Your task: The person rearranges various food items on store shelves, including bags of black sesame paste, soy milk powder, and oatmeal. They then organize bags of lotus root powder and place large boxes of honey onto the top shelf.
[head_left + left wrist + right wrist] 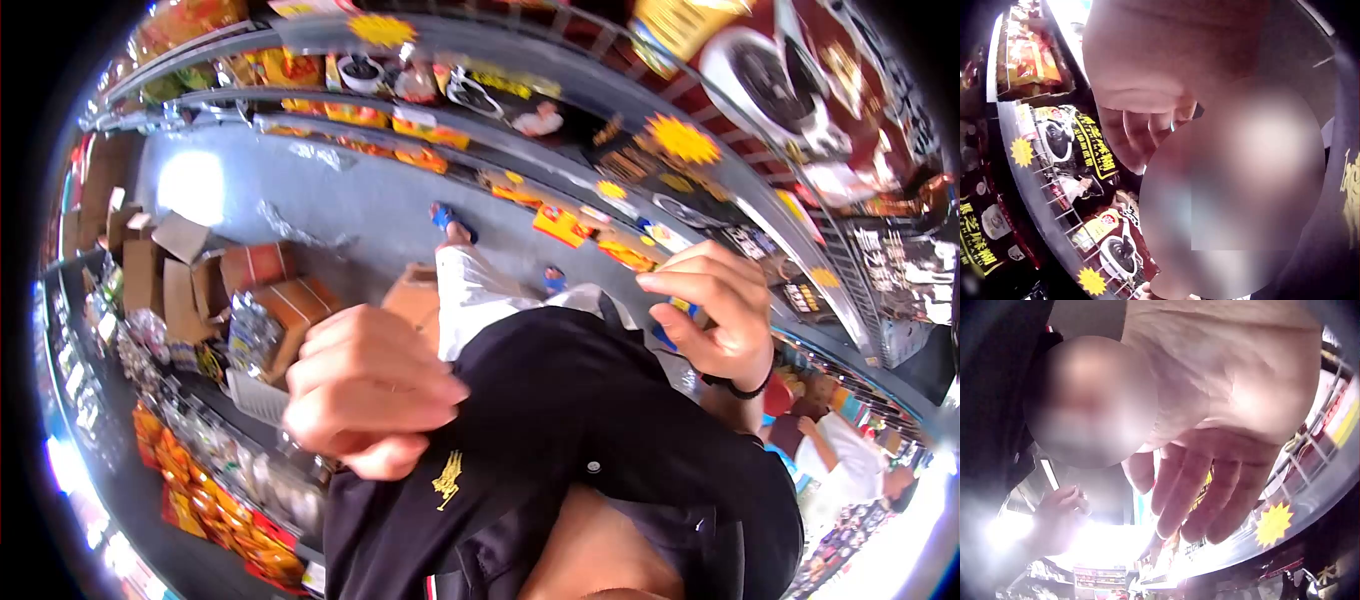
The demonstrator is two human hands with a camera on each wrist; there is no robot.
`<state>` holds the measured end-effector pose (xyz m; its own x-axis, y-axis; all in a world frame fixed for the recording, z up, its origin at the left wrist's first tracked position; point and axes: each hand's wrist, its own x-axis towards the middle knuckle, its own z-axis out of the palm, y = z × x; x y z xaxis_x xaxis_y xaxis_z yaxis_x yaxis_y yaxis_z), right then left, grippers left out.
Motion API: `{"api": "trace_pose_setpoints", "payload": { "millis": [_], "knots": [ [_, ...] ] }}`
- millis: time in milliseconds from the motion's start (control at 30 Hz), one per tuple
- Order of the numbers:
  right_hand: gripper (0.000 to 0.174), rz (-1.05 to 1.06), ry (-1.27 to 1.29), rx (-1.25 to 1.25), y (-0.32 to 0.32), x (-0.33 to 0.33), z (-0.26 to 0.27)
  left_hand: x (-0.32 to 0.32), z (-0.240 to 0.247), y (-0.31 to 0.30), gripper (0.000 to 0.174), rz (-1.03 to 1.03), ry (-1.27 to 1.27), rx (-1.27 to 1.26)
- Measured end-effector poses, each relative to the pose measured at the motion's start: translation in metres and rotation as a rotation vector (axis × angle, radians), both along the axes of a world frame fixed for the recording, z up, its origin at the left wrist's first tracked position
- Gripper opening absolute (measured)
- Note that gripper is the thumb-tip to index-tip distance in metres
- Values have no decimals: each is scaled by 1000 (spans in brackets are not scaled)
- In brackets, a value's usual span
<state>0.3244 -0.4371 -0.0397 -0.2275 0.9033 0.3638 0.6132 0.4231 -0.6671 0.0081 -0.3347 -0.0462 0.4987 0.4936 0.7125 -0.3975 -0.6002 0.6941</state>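
Both hands are raised in front of the dark shirt [560,400], apart from each other. The left hand [365,390] hangs with loosely bent fingers at the left of the chest and holds nothing that shows; the left wrist view has its palm side and fingers [1147,106] near the top. On the right, the right hand [715,315] has its fingers loosely bent and the thumb apart, with nothing gripped. Its palm and hanging fingers [1210,481] fill much of the right wrist view. A dark band [745,388] circles the right wrist.
Shelves with a wire rail [590,45] and packaged goods curve along the top and right. Cardboard boxes [185,290] lie at the left beside orange packs [215,510]. Grey floor [350,200] shows ahead, and another person [850,455] is at the lower right.
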Motion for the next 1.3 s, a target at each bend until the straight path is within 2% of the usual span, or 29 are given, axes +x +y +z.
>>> {"api": "trace_pose_setpoints", "payload": {
  "millis": [67,133,167,233,300,333,367,433,500,533,567,600,700,767,800,867,900,967,1033,1067,1100,1167,1200,1300],
  "knots": [
    [25,-21,-95,-43,33,-30,-8,-13,-19,48,17,-149,55,-64],
    [24,-28,-142,-129,67,-63,-17,-24,-21,107,9,-474,441,-155],
    [21,2,-160,-183,89,-79,-19,-23,-24,129,11,-538,628,-139],
    [23,51,-199,-350,126,-106,-47,-22,-43,161,21,-553,838,-181],
    [24,121,-262,-540,157,-131,-81,-30,-81,182,34,-451,1180,-83],
    [26,137,-359,-645,167,-142,-101,-38,-108,189,34,-425,1212,-99],
    [31,152,-455,-753,172,-153,-122,-47,-146,196,32,-426,1187,-130],
    [29,151,-438,-572,176,-167,-176,-60,-217,203,31,-378,1251,-187],
    [23,109,-202,-142,172,-175,-238,-70,-290,208,26,-446,1175,-275],
    [21,77,-165,-215,169,-175,-264,-68,-318,213,22,-453,1150,-320],
    [20,40,-114,-296,166,-176,-294,-70,-351,213,20,-481,1039,-496],
    [18,4,-106,-316,160,-173,-332,-68,-398,212,21,-463,1001,-534],
    [23,-317,103,-680,142,-157,-472,-59,-526,214,22,-371,967,-681],
    [25,-486,133,-509,133,-132,-583,-54,-600,214,21,-299,967,-743],
    [24,-602,190,-446,135,-124,-617,-50,-637,213,18,-220,953,-585],
    [25,-834,216,-418,141,-108,-668,-43,-697,220,19,-210,957,-538],
    [26,-850,280,-290,142,-95,-717,-39,-719,220,20,-202,934,-519],
    [30,-1023,288,-172,153,-90,-735,-28,-744,221,20,-180,896,-520],
    [30,-1053,307,-177,149,-96,-731,-34,-772,203,18,-209,827,-635],
    [31,-1101,261,-129,142,-101,-739,-40,-800,195,16,-208,718,-600],
    [32,-1146,213,-66,143,-100,-747,-43,-793,185,15,-164,782,-727],
    [35,-1133,406,-107,143,-100,-752,-44,-768,177,16,-226,827,-738],
    [36,-1128,504,-143,133,-108,-756,-43,-764,174,17,-215,787,-718],
    [37,-1124,443,-189,124,-109,-774,-22,-785,173,19,-173,602,-591]
  ]
}}
